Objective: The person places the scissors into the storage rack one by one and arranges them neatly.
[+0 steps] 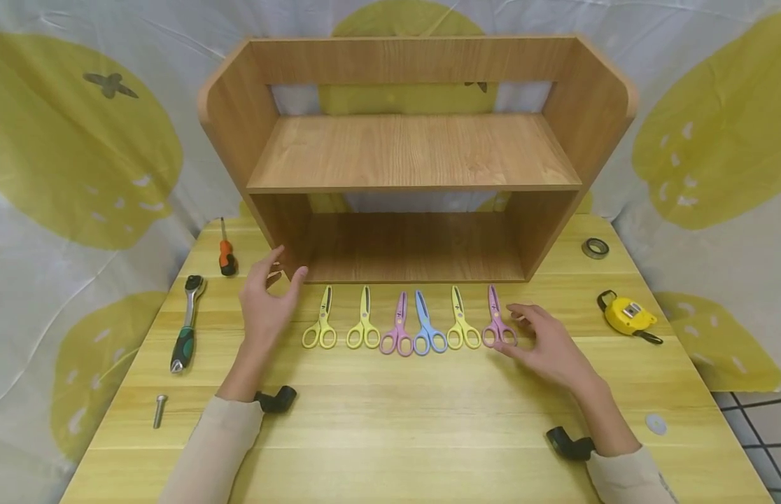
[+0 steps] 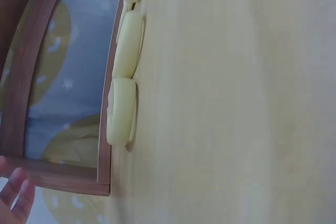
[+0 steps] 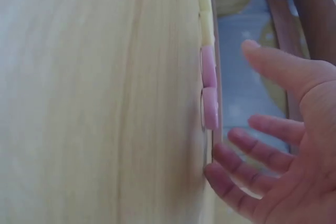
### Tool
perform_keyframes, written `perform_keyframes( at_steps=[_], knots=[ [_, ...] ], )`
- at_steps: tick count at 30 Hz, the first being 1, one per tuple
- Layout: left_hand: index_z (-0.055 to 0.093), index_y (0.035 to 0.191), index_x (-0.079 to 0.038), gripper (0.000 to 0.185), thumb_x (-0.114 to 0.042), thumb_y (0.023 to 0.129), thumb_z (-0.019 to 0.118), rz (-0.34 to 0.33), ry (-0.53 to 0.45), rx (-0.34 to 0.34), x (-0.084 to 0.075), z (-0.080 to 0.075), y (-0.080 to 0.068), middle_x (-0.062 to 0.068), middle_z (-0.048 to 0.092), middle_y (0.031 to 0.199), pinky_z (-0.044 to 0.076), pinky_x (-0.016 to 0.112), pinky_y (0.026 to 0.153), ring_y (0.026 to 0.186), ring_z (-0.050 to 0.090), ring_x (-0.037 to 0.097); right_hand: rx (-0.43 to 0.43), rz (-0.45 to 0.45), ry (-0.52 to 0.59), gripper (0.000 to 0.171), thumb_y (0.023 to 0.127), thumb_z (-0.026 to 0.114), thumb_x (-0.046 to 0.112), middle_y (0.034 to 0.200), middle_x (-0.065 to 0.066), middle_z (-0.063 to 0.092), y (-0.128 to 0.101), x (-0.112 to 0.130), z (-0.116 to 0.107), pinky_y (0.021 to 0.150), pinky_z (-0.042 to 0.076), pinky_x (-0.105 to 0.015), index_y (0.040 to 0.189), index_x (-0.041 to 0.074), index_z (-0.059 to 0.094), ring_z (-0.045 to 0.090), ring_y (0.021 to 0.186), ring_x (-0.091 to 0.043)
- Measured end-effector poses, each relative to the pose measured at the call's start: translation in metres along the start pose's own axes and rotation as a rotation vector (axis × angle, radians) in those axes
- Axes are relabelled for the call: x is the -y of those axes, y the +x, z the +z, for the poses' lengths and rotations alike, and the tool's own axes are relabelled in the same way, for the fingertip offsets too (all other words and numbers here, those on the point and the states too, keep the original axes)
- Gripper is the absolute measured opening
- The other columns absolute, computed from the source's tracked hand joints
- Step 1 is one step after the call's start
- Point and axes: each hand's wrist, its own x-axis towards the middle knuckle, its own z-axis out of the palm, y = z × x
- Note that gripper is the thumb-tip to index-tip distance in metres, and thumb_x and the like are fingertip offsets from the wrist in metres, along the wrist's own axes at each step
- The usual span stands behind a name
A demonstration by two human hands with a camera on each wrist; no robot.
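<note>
While both hands, left hand (image 1: 264, 301) and right hand (image 1: 544, 343), hover with fingers spread, six scissors (image 1: 416, 325) lie between: three yellow, two pink, one blue.

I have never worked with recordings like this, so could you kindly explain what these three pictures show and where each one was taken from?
No machine here: a person works with bare hands. The large picture comes from a camera on their head; the other two sit on the wrists and look sideways along the table. A wooden shelf stands at the back, with six scissors in a row before it. The left hand is raised and open beside the yellow scissors. The right hand is open by the pink scissors; contact is unclear. Neither holds anything. A ratchet and tape measure lie aside.
</note>
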Motion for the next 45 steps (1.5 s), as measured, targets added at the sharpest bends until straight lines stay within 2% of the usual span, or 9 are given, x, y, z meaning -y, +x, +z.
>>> perform_keyframes(
  at_steps=[4,7,10,14,22,25,33,40,45],
  knots=[
    [0.065,0.136,-0.008,0.05,-0.023,0.09,0.082,-0.041,-0.053,-0.075,0.003,-0.001,0.004,0.012,0.071,0.122,0.066,0.038,0.089,0.107,0.069,0.033,-0.001,-0.016,0.003,0.074,0.084,0.087,0.038,0.117,-0.014,0.068,0.003,-0.005,0.0,0.096,0.06,-0.052,0.14,0.0,0.057,0.066,0.107,-0.031],
    [0.064,0.134,-0.003,0.048,-0.018,0.091,0.081,-0.087,-0.094,-0.1,-0.001,-0.001,0.007,0.016,0.07,0.12,0.066,0.037,0.089,0.105,0.069,0.034,0.015,-0.005,0.004,0.071,0.084,0.088,0.036,0.113,-0.011,0.068,0.005,-0.009,0.0,0.091,0.059,-0.043,0.137,-0.001,0.06,0.064,0.103,-0.026],
    [0.063,0.134,-0.002,0.046,-0.018,0.093,0.078,-0.157,-0.112,-0.115,-0.007,-0.002,0.009,0.018,0.069,0.121,0.066,0.029,0.088,0.103,0.069,0.029,0.025,0.008,0.007,0.068,0.083,0.088,0.036,0.113,-0.01,0.069,0.007,-0.012,0.0,0.087,0.058,-0.037,0.134,-0.001,0.062,0.063,0.102,-0.024],
    [0.068,0.133,-0.009,0.041,-0.027,0.096,0.075,-0.243,-0.119,-0.126,-0.004,-0.002,0.014,0.011,0.071,0.123,0.062,0.013,0.082,0.1,0.068,0.014,0.028,0.011,0.046,0.062,0.081,0.09,0.032,0.112,-0.011,0.07,0.007,-0.015,-0.001,0.084,0.057,-0.032,0.128,0.0,0.066,0.063,0.1,-0.024],
    [0.076,0.122,-0.021,0.036,-0.042,0.093,0.077,-0.327,-0.128,-0.132,0.014,-0.003,0.022,-0.002,0.076,0.114,0.059,0.012,0.078,0.099,0.068,0.006,0.033,0.018,0.056,0.059,0.077,0.094,0.028,0.106,-0.01,0.068,0.01,-0.016,0.004,0.081,0.054,-0.028,0.124,0.003,0.07,0.059,0.095,-0.022],
    [0.077,0.12,-0.017,0.034,-0.038,0.093,0.078,-0.343,-0.14,-0.14,0.012,-0.003,0.024,-0.001,0.076,0.111,0.056,0.01,0.074,0.096,0.068,0.005,0.021,0.03,0.057,0.056,0.077,0.093,0.025,0.104,-0.009,0.067,0.011,-0.017,0.007,0.081,0.053,-0.029,0.123,0.003,0.071,0.057,0.094,-0.022],
    [0.076,0.117,-0.007,0.027,-0.022,0.094,0.078,-0.354,-0.151,-0.121,-0.015,-0.009,0.022,0.007,0.077,0.108,0.052,0.01,0.065,0.091,0.069,0.007,0.013,0.077,0.039,0.042,0.083,0.088,0.02,0.1,-0.008,0.066,0.009,-0.015,0.01,0.076,0.05,-0.027,0.118,0.002,0.073,0.056,0.091,-0.021],
    [0.075,0.12,-0.009,0.029,-0.02,0.094,0.079,-0.354,-0.137,-0.085,-0.017,-0.01,0.023,0.007,0.078,0.111,0.055,0.009,0.068,0.094,0.069,0.006,-0.002,0.114,0.046,0.039,0.084,0.085,0.018,0.101,-0.012,0.069,0.009,-0.011,0.006,0.073,0.051,-0.025,0.116,0.0,0.073,0.059,0.09,-0.022],
    [0.075,0.118,-0.009,0.028,-0.018,0.092,0.08,-0.341,-0.15,-0.064,-0.014,-0.013,0.023,0.005,0.078,0.108,0.055,0.009,0.066,0.092,0.07,0.006,0.015,0.144,0.082,0.04,0.087,0.083,0.022,0.099,-0.007,0.074,0.01,-0.011,0.003,0.072,0.055,-0.022,0.12,0.004,0.072,0.066,0.088,-0.018]
  ],
)
